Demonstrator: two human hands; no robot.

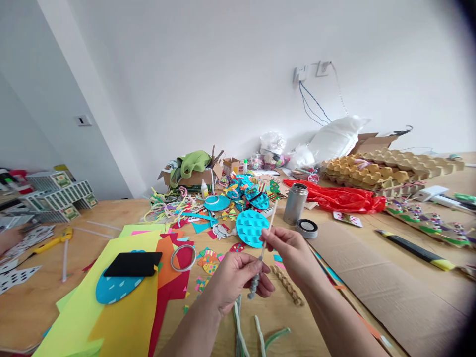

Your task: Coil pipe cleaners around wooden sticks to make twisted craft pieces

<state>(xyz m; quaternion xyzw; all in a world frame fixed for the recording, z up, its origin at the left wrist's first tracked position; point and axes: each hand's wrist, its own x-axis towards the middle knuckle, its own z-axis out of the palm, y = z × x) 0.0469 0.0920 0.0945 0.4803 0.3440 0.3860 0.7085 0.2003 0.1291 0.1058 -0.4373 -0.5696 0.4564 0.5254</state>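
Note:
My left hand (pixel 248 273) pinches a grey-blue fuzzy pipe cleaner (pixel 253 288) that is coiled into a spiral. Out of the top of the coil rises a thin pale stick (pixel 273 215), and the fingers of my right hand (pixel 284 248) are closed around it. A coiled tan pipe cleaner (pixel 288 285) lies on the table just below my right hand. Near my wrists are loose straight pipe cleaners (pixel 241 325) in pale green and grey. Behind my hands sits a round blue piece (pixel 253 228) with raised bumps.
On the left, a black phone (pixel 134 264) lies over coloured paper (pixel 126 312). A roll of tape (pixel 183 258) is beside it. A metal flask (pixel 296 204) stands behind my right hand, with its lid (pixel 307 228). To the right are cardboard (pixel 386 277) and a utility knife (pixel 414 249).

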